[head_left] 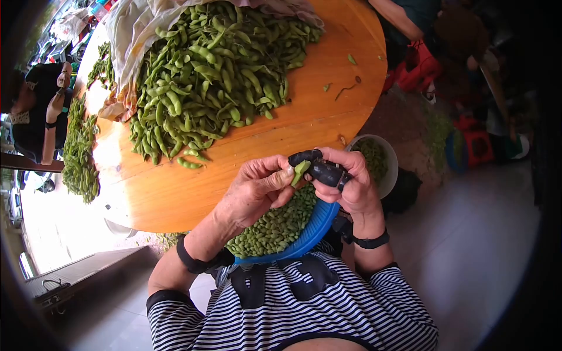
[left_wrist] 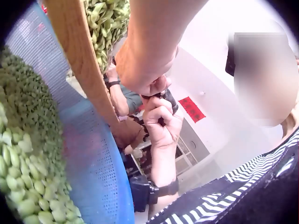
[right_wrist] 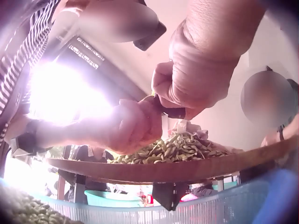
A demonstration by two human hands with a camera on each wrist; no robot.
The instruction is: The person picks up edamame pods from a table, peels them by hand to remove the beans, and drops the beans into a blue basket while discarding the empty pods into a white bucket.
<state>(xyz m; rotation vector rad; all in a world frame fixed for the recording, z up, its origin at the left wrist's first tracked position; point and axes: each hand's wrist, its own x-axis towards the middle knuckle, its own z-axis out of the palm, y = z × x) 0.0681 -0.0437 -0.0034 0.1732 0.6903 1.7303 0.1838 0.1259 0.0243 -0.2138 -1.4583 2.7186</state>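
In the head view, pinching a green soybean pod (head_left: pixel 301 172) between thumb and forefinger of the left hand (head_left: pixel 249 196), folding the remaining left fingers inward, and holding the pod above the shelled beans (head_left: pixel 275 231) in the blue basket (head_left: pixel 321 225). Gripping the pod's far end with the right hand (head_left: pixel 351 181), closing thumb and forefinger, both apparently wearing black coverings (head_left: pixel 326 174), and curling the other fingers. Beyond the hands, lying on the round wooden table (head_left: pixel 328 111), a large heap of pods (head_left: pixel 216 82), with pale cloth (head_left: pixel 126 44) draping over its far left part; standing just right of the table's near edge, a white bucket (head_left: pixel 391 175) holding greenery. In the left wrist view, meeting hand to hand right of the table edge, bending the right fingers toward the palm; hiding the pod, so not telling the left fingertips' grip; spreading across the left, beans and basket. In the right wrist view, bringing both hands together above the table, curling the right fingers, blurring the left ones too much to tell; showing along the bottom, the basket's rim.
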